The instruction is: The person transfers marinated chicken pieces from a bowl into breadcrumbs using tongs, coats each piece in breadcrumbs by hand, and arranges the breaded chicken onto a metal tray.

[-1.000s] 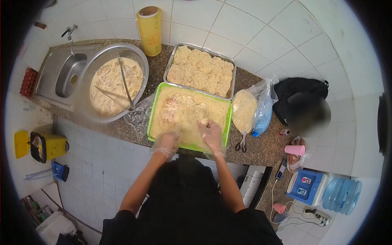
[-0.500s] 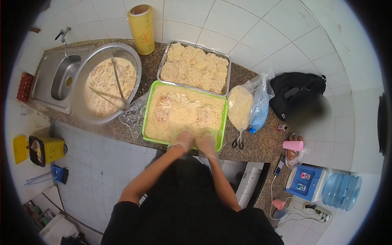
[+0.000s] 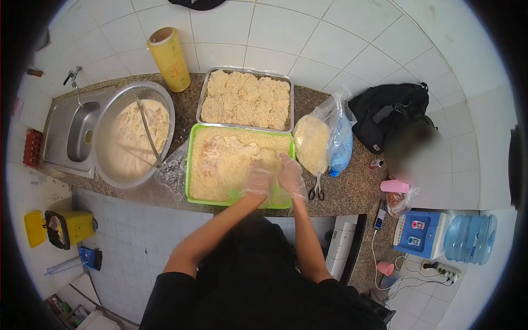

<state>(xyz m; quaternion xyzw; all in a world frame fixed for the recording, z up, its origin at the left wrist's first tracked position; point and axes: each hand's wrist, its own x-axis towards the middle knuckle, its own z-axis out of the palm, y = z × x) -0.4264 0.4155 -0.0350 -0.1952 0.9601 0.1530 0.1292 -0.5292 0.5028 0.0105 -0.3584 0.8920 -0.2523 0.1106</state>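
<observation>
A green tray [image 3: 192, 190] holds pale crumbs [image 3: 220, 184], with raw pieces of meat [image 3: 212, 157] lying on its left half. Both hands wear clear plastic gloves. My left hand [image 3: 258, 180] is over the crumbs right of the tray's middle, its fingers blurred. Close beside it, my right hand [image 3: 289, 175] is at the tray's right side. Whether either hand grips anything is too small and smeared to tell. Behind the green tray stands a metal tray [image 3: 201, 113] filled with crumb-coated pieces [image 3: 245, 102].
At left are a metal bowl [image 3: 102, 148] of creamy mixture with tongs [image 3: 146, 126], and a sink [image 3: 82, 132]. A yellow roll [image 3: 169, 60] stands behind. To the right lie a bag of crumbs [image 3: 312, 143], scissors [image 3: 316, 192], a blue bag [image 3: 341, 146] and a black bag [image 3: 390, 110].
Both hands have moved from the tray's front edge farther in, toward its right side. The view has shifted. The tongs in the bowl lie a little differently.
</observation>
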